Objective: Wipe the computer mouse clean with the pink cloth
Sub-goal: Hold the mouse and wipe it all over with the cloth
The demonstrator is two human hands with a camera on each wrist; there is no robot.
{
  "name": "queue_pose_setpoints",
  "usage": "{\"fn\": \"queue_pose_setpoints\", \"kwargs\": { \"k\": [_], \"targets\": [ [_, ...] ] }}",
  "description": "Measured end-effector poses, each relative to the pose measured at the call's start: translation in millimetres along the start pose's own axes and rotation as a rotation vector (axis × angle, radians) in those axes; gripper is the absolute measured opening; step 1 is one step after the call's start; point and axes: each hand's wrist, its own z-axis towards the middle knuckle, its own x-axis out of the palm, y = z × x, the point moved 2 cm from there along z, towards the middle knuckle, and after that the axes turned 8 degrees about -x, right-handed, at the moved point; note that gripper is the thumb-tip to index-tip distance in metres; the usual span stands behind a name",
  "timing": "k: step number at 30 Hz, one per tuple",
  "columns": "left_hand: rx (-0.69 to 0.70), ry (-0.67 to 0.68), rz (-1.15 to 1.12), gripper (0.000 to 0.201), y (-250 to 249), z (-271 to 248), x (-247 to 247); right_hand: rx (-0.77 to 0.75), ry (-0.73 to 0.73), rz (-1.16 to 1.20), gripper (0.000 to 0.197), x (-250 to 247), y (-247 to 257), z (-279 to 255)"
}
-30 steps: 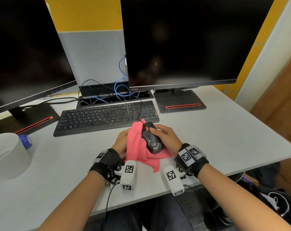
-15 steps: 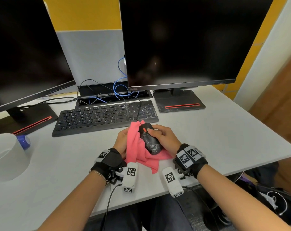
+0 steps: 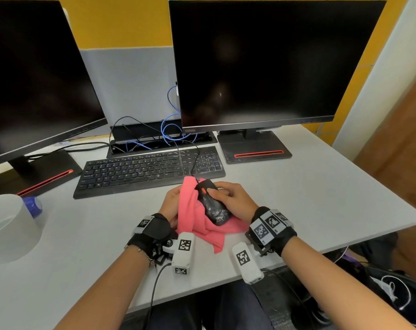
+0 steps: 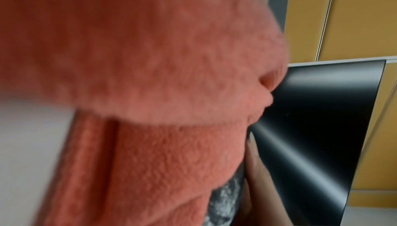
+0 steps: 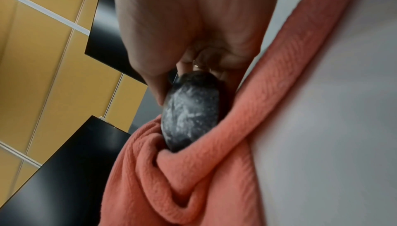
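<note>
A black wired computer mouse [image 3: 210,201] with an orange wheel lies tilted on the pink cloth [image 3: 190,210] near the desk's front edge. White powdery smears cover its rear [image 5: 191,110]. My right hand [image 3: 228,198] grips the mouse from the right, thumb on top by the wheel. My left hand [image 3: 171,201] holds the cloth bunched against the mouse's left side; its fingers are hidden behind the fabric. In the left wrist view the cloth [image 4: 150,93] fills most of the picture, with the smeared mouse [image 4: 225,199] at the bottom.
A black keyboard [image 3: 149,170] lies just beyond the hands, with the mouse cable running over it. Two dark monitors [image 3: 268,63] stand behind on red-striped bases. A white roll [image 3: 9,229] and a blue cap [image 3: 33,206] sit at the left. The desk edge [image 3: 345,236] runs close on the right.
Both hands, cloth and mouse stay in about the same place; the left hand has shifted the cloth slightly along the mouse's left side.
</note>
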Motion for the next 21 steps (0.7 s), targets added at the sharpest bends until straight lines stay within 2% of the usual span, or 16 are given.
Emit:
{"fn": "queue_pose_setpoints", "kwargs": {
  "k": [3,7,11,16,21],
  "targets": [
    [-0.027,0.034,-0.015,0.016,0.0,-1.7,-0.4,-0.014,-0.010,-0.013,0.022,1.0,0.0,0.1],
    [-0.008,-0.042,0.094,0.008,-0.6,1.8,4.0,-0.041,0.011,-0.101,0.043,2.6,-3.0,4.2],
    [-0.020,-0.096,0.100,0.005,-1.1,3.4,2.3,-0.055,0.051,-0.111,0.027,4.1,-1.3,2.6],
    [-0.008,-0.034,0.082,0.016,-3.5,-4.8,2.4,-0.007,0.011,-0.024,0.022,-0.4,-2.5,0.6],
    [-0.027,0.034,0.052,0.014,-3.0,-9.6,3.6,0.039,-0.041,0.073,0.020,-2.2,-6.6,1.0]
  ]
}}
